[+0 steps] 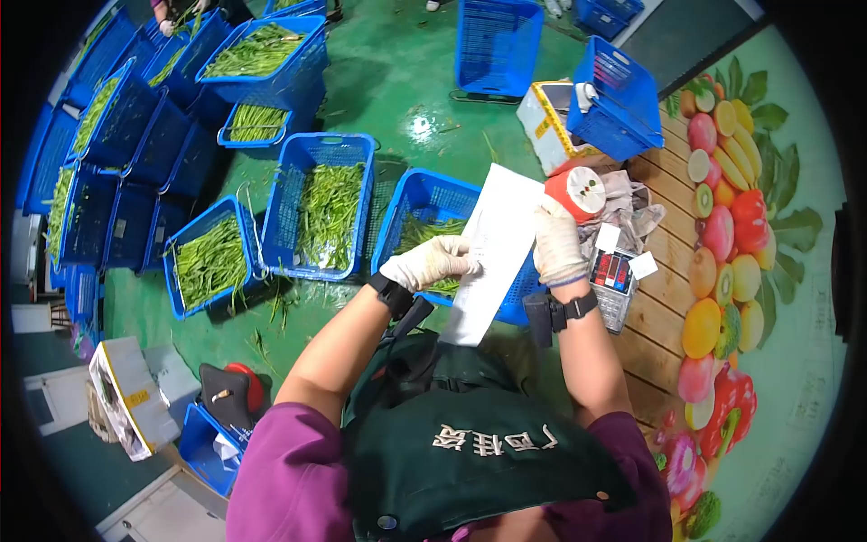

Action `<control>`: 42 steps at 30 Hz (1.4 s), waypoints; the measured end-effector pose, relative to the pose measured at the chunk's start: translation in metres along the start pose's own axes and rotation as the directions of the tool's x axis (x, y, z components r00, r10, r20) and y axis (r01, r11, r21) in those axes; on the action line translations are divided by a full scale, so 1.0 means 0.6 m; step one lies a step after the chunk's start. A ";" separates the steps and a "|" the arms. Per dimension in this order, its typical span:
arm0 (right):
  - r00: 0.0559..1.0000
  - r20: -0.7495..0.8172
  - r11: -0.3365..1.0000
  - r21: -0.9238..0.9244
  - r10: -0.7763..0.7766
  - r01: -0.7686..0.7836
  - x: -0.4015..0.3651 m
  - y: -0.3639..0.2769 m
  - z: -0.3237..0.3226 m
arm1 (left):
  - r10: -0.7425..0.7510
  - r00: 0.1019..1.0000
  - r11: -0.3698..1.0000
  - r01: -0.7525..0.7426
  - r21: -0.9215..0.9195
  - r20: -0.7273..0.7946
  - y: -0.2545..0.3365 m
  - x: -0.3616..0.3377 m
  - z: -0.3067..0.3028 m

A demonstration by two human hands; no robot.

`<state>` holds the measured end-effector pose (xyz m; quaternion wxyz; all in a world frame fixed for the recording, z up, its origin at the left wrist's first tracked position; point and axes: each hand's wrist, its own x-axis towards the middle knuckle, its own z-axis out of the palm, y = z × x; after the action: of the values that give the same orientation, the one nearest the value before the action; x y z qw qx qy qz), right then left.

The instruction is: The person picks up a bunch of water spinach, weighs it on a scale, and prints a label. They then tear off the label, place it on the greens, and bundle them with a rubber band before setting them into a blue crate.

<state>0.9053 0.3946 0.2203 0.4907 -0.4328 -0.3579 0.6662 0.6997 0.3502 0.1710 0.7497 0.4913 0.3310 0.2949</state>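
Note:
A white sheet of paper is held up in front of me, tilted, with faint marks on it. My left hand, in a pale work glove, pinches its left edge. On the other side, my gloved right hand is closed at the paper's right edge, its fingertips partly hidden. Just beyond that hand sits a round red and white object. Under the paper stands a blue basket with green vegetable stalks in it. A scale with a red display lies right of my right hand.
Blue baskets of green stalks stand at the left, some stacked. A blue crate rests on a white foam box. Wooden slats run along the right. Another person's hand is at the far left.

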 end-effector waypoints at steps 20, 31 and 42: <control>0.978 -0.130 0.955 -0.271 -0.165 0.125 0.101 -0.040 -0.015 | -0.030 0.992 0.925 0.074 -0.372 0.124 0.050 -0.050 0.008; 0.978 -0.116 0.942 -0.308 -0.174 0.131 0.080 -0.049 0.015 | 0.095 0.993 0.991 -0.089 -0.104 0.062 0.050 -0.040 -0.005; 0.979 -0.149 0.934 -0.349 -0.139 0.080 0.068 -0.078 0.026 | 0.336 0.939 0.902 -0.343 0.263 0.072 0.051 -0.053 0.010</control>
<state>0.9010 0.4455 0.2593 0.4738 -0.5459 -0.4480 0.5261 0.6818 0.3332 0.2078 0.6164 0.6432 0.2682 0.3667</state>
